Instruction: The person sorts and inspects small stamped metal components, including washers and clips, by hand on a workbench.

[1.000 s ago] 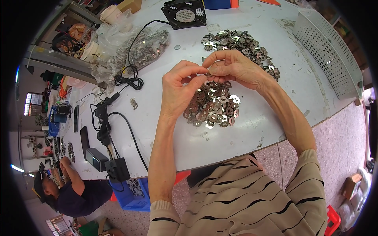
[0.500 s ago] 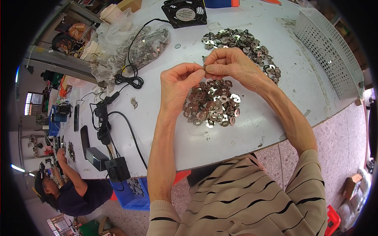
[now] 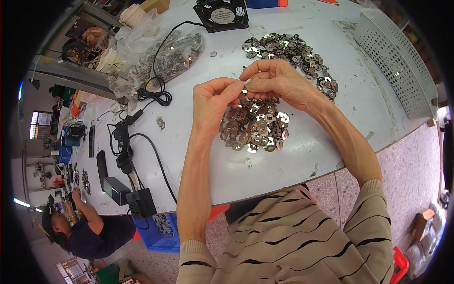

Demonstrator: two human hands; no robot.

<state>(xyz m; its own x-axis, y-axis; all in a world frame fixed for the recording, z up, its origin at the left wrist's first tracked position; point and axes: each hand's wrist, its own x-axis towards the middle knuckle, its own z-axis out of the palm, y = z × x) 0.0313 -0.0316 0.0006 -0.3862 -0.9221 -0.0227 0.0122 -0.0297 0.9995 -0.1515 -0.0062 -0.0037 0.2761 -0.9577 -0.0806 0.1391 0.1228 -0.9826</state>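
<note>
My left hand (image 3: 213,98) and my right hand (image 3: 280,84) meet over the worktable, thumbs and fingers pinched around one small shiny metal part (image 3: 245,90). Most of that part is covered by the fingertips, so its full shape cannot be made out. Just below the hands lies a near pile of small round slotted metal pieces (image 3: 255,127), some bright and some brownish. Beyond my right hand a second, darker pile of similar metal pieces (image 3: 279,47) spreads back and trails off to the right.
A black fan (image 3: 222,15) stands at the back. A clear bag of metal parts (image 3: 177,54), a black cable coil (image 3: 155,97) and power adapters (image 3: 141,203) lie left. A white perforated basket (image 3: 397,64) sits right. Another person (image 3: 94,232) works far left; a blue crate (image 3: 158,241) is below.
The fingers have shifted slightly around the small part, and a bright face of it now shows. My right index finger has lifted a little. The other person's hand has moved slightly.
</note>
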